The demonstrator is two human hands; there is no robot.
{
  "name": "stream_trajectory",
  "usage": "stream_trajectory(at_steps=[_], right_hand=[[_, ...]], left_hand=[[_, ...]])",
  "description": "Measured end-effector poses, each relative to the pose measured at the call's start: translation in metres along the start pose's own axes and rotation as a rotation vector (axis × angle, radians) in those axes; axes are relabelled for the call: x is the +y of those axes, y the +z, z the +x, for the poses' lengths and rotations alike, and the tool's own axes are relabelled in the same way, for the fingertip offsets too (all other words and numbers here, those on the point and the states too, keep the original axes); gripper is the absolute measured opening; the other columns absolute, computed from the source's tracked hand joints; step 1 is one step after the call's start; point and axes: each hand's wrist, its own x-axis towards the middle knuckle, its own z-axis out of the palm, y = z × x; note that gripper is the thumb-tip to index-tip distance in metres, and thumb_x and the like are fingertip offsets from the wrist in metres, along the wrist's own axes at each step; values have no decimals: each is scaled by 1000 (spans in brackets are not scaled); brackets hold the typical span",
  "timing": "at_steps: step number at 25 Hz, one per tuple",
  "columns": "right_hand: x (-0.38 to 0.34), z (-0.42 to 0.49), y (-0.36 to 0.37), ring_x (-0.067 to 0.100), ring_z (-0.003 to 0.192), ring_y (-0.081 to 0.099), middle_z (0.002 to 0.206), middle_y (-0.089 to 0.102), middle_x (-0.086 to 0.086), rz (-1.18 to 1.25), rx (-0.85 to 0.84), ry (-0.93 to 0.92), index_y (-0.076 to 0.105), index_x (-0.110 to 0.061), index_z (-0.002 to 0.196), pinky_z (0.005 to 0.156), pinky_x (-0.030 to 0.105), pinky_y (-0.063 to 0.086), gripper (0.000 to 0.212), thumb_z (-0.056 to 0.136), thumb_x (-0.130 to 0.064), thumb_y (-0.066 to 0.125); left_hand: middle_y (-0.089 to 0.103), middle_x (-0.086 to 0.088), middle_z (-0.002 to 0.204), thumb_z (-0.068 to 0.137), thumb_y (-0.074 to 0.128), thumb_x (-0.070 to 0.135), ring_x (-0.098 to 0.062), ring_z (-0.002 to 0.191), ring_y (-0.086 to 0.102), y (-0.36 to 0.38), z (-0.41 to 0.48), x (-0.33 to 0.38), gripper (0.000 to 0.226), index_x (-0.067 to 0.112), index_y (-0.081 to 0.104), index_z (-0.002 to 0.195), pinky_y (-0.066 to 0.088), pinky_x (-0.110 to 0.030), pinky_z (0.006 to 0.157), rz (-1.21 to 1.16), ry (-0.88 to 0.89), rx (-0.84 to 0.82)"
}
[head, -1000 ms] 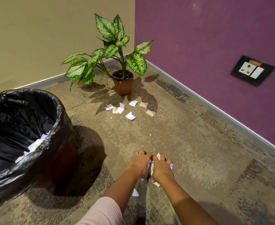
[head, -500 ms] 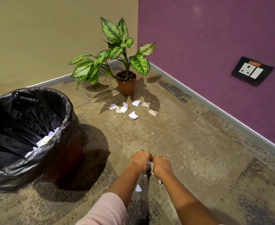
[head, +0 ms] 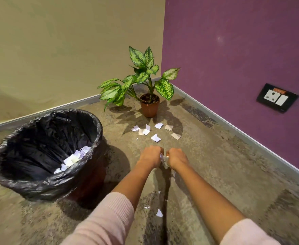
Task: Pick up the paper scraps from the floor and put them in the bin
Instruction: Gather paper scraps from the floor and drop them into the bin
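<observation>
Gripping scrap wad (head: 164,159): left hand (head: 149,156), right hand (head: 178,158), hands pressed together; wad axis unclear.

- Left sleeve (head: 110,220): pale pink ribbed knit, cuff ending well behind the left grip (head: 149,157).
- Right sleeve (head: 249,234): same pale pink knit, cuff well behind the right grip (head: 178,159).

scattered white paper scraps (head: 155,137), black-lined bin (head: 30,183)

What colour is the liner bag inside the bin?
Black and glossy: the liner bag folds over the rim of the bin; the head view shows it.
</observation>
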Motion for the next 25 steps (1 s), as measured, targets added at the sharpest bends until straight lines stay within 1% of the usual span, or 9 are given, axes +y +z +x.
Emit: stream_trajectory(at_steps=[3,5,7,10,12,15,20,22,25], right_hand=[[-42,0,-34,35,113,62,123,64,18,19,24,-76,69,-14,112,88,33,50,26,91,-25,60],[-72,-4,-55,35,110,64,119,66,18,29,41,-139,69,-12,110,84,33,51,32,86,-33,69],[-103,-8,-75,36,111,63,120,65,20,53,48,-182,69,-11,113,85,33,50,31,84,-25,70],[-152,-11,-101,36,115,61,127,63,17,157,76,-176,69,-13,118,82,33,47,32,87,-15,59],[-188,-18,-112,35,118,59,132,60,16,205,100,-213,67,-13,122,84,33,45,34,90,-16,56],[-242,-32,-115,35,119,59,131,60,18,122,108,-353,66,-10,123,92,34,48,34,92,-11,53],[-315,-53,-86,34,121,60,132,61,19,19,35,-511,64,-12,127,97,37,50,39,89,-9,60],[-332,-57,-69,34,119,61,130,61,19,-25,-21,-541,65,-11,125,95,36,51,38,87,-7,62],[-347,-55,-46,32,112,63,125,63,18,-61,-107,-581,68,-14,117,90,34,51,32,85,-8,65]], left_hand=[[64,-12,117,87,56,9,-32,111,60,-54,-6,-12,32,22,66,115,50,-38,88,41,-15,80],[66,-12,116,86,57,9,-32,111,61,-92,-13,-24,34,22,67,116,50,-38,86,51,-30,112],[67,-13,114,84,60,14,-34,109,62,-128,-20,-38,35,25,68,116,52,-38,84,60,-56,140],[67,-11,117,84,63,21,-33,110,61,-177,-36,-62,36,25,67,120,50,-37,85,95,-96,188],[66,-10,118,84,64,18,-32,112,61,-209,-52,-81,38,25,66,122,50,-37,88,132,-124,209],[68,-10,117,81,65,13,-31,109,63,-250,-76,-116,40,23,67,119,50,-35,85,180,-190,213],[71,-11,111,73,73,11,-29,99,67,-271,-112,-188,44,21,69,116,50,-32,74,180,-337,133],[72,-11,106,71,73,11,-28,93,69,-267,-122,-211,44,24,70,113,47,-29,67,153,-372,107],[72,-8,102,70,76,15,-25,87,67,-256,-128,-238,43,25,70,111,47,-28,67,155,-435,52]])
